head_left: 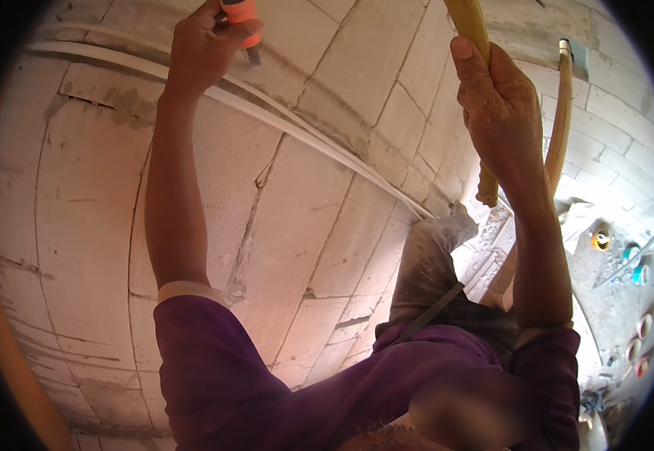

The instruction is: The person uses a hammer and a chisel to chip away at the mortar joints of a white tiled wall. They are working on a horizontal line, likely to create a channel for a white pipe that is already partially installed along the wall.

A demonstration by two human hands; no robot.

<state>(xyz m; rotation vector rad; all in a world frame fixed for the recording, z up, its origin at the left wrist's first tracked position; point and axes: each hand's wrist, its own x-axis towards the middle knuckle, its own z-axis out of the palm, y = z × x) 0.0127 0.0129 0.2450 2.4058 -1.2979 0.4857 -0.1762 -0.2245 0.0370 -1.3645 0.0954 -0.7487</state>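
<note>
At the upper left, my left hand (pixel 203 52) is closed around the orange grip of a chisel (pixel 241 13). A short dark metal end sticks out below the grip, in front of the pale block wall (pixel 214 180); the chisel's other end is cut off by the upper edge. My right hand (pixel 500 101), dusty and raised at the upper right, grips a yellow wooden tool handle (pixel 471 22). The handle's lower end shows beneath the fist, while its head is out of view. Both arms are lifted, and the two tools are apart.
Two white conduits (pixel 297 126) run diagonally across the block wall. A brown post or pipe (pixel 560 128) stands beyond my right arm. On the floor at the right lie an orange can (pixel 601 240), blue cans (pixel 640 275) and several rolls (pixel 634 349).
</note>
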